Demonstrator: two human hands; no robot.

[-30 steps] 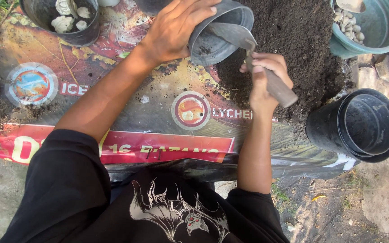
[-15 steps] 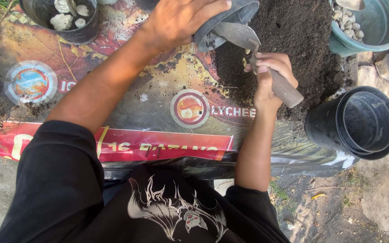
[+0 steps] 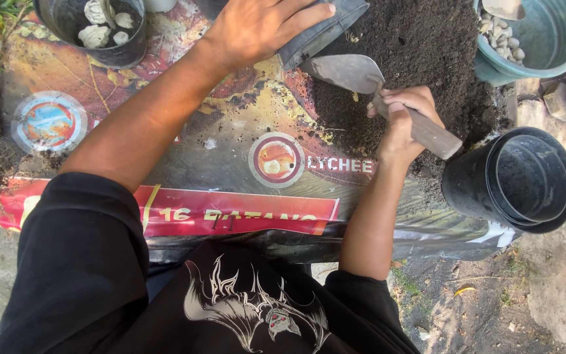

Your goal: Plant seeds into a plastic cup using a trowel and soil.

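Since a second ago the grey pot (image 3: 319, 29) has moved farther away and tipped flatter, and the trowel (image 3: 355, 75) has drawn back from its mouth. Seen from above, the person's left hand (image 3: 263, 26) lies closed over the side of the pot at the far edge of view, its mouth facing right toward a heap of dark soil (image 3: 420, 59). The right hand (image 3: 404, 118) is wrapped tight around the trowel handle, blade pointing left, just beside the pot's rim. Everything rests on a printed plastic sheet (image 3: 230, 157) spread on the ground. A stack of black pots (image 3: 512, 177) lies on the right; a teal pot (image 3: 545, 39) holding pebbles sits far right. With the pot tilted so far, soil could slide back out or miss the mouth.
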